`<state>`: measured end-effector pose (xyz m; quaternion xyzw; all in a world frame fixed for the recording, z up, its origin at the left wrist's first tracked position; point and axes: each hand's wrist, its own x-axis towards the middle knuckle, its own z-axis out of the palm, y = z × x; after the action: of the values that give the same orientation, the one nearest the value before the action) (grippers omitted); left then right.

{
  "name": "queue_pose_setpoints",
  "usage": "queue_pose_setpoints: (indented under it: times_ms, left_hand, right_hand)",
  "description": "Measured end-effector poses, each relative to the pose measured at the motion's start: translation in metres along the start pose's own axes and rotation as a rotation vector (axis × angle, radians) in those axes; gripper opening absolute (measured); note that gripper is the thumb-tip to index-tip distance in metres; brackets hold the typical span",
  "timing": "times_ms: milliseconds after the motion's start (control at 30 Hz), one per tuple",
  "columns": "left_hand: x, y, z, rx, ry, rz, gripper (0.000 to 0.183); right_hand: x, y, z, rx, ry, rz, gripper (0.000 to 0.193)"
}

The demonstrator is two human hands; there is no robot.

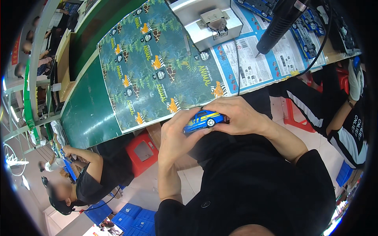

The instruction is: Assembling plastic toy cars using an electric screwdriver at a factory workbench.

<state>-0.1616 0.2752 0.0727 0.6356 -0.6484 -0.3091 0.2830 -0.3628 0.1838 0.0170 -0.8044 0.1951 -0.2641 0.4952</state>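
Between my two hands is a blue toy car (204, 119) with yellow markings and a white-rimmed wheel facing up toward me. My left hand (177, 131) is closed around one end of it, the thumb along its lower side. The other end is gripped by my right hand (238, 114), its fingers over the top and thumb beneath. Both hands hold the car just off the near edge of the bench, in front of my body. Parts of the car are hidden under the fingers.
Printed sheets with animal pictures (157, 74) cover the green bench (90, 106). Beyond stand a metal fixture (212, 23) and a hanging black electric screwdriver (275, 29) with its cable. More blue toy cars (303, 39) lie at the far right. Co-workers sit left (94, 169) and right (346, 118).
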Motion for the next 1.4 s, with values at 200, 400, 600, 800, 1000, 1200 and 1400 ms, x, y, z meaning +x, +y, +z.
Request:
queue_pose_setpoints:
  times_ms: [200,400,600,800,1000,1200,1400]
  left_hand:
    - [-0.008,-0.008,0.009,-0.044,0.062,0.009,0.046]
    - [-0.009,-0.007,0.015,-0.106,0.028,-0.098,0.045]
    - [-0.013,-0.006,0.009,-0.261,-0.066,-0.169,0.051]
    - [-0.013,-0.022,0.019,-0.463,-0.086,-0.24,0.056]
    - [-0.017,-0.029,0.039,-0.721,-0.063,-0.288,0.055]
    - [-0.02,-0.025,0.055,-0.89,0.039,-0.264,0.05]
    - [-0.023,-0.02,0.069,-0.948,0.155,-0.281,0.049]
  right_hand:
    - [0.0,-0.004,0.001,0.045,0.042,-0.058,0.045]
    - [-0.003,-0.008,-0.005,0.109,-0.024,0.052,0.041]
    - [-0.004,-0.012,-0.008,0.375,-0.098,0.364,0.048]
    - [-0.011,-0.001,0.0,0.616,0.088,0.373,0.057]
    - [-0.004,-0.005,0.007,0.461,0.131,0.28,0.053]
    - [0.0,-0.008,0.018,0.409,0.211,0.222,0.051]
    - [-0.001,-0.004,0.027,0.42,0.265,0.201,0.05]
